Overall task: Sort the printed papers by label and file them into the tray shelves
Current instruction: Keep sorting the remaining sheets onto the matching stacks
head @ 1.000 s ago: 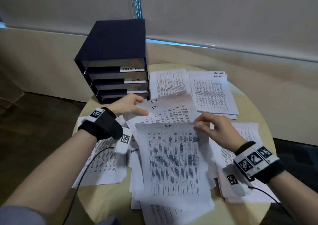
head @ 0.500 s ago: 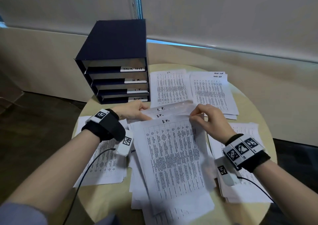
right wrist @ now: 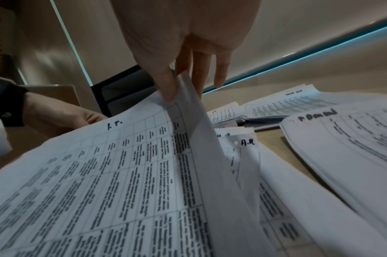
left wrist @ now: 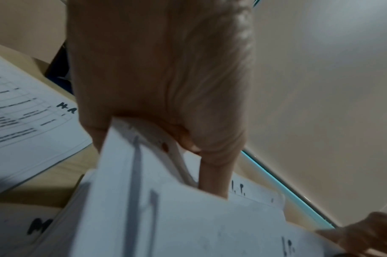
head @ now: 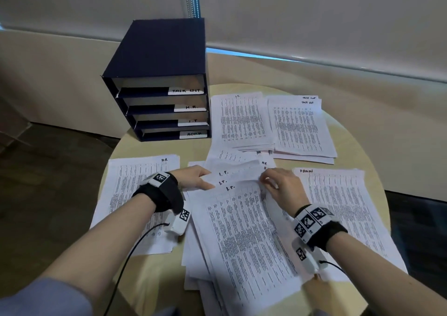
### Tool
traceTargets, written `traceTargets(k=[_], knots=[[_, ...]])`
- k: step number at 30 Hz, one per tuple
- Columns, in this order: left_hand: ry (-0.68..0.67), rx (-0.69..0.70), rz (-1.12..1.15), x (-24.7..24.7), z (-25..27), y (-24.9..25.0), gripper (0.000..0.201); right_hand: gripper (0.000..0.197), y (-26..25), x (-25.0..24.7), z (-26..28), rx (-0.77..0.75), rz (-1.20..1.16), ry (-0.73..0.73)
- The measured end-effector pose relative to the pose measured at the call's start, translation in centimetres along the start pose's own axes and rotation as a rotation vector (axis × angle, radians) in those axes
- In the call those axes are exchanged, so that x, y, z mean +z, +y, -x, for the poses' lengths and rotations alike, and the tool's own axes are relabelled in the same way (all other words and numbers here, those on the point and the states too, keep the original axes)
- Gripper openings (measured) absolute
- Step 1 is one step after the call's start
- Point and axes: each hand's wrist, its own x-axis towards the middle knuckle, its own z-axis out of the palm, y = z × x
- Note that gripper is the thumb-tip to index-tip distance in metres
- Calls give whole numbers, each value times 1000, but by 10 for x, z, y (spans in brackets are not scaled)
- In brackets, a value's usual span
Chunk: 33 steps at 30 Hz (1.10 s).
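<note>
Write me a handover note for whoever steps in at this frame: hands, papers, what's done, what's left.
Left hand: pinches the far left corner of the fanned white I.T. sheets.
Right hand: pinches their top right corner.
Sorted on the round wooden table: H.R. pile left, I.T. pile and Task List pile far, Admin pile right.
Done: most sorting.
Left: finish the centre stack, then fill the dark blue tray shelves; nothing visibly filed.

1. Head view: soft, even indoor light, rather dim; a thin bright cyan strip (head: pixel 254 55) of daylight shows under the blind at mid-frame.
2. Straight lines bow toward the edges.
3. Both wrist views are blurred: the near sheets (left wrist: pixel 166 217) smear, and printed text (right wrist: pixel 122 173) softens.
</note>
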Motion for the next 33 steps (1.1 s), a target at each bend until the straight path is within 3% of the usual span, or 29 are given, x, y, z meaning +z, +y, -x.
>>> traceTargets(k=[8, 13, 18, 19, 22, 25, 28, 30, 31, 33], knots=[[-12, -16, 93, 6, -4, -7, 16, 12, 8, 7, 24, 37, 14, 125], [-18, -14, 86, 7, -4, -7, 20, 18, 14, 8, 41, -23, 114, 18], [-12, -34, 69, 8, 3, 1, 9, 13, 14, 3, 43, -50, 117, -81], [2, -33, 60, 9, 5, 5, 17, 12, 13, 3, 42, -51, 106, -93], [-3, -36, -25, 15, 7, 13, 40, 13, 9, 8, 31, 43, 48, -105], [-41, -67, -171, 27, 5, 12, 26, 13, 4, 22, 22, 199, -102, -128], [6, -28, -279, 40, 0, 9, 39, 68, 2, 27, 25, 413, -233, -198], [47, 13, -203, 35, 4, 11, 42, 83, 4, 17, 29, 556, -363, -172], [70, 28, -167, 29, 8, 14, 42, 76, 6, 9, 31, 628, -474, -185], [117, 59, -124, 14, 18, 23, 40, 44, 8, -6, 31, 729, -713, -289]])
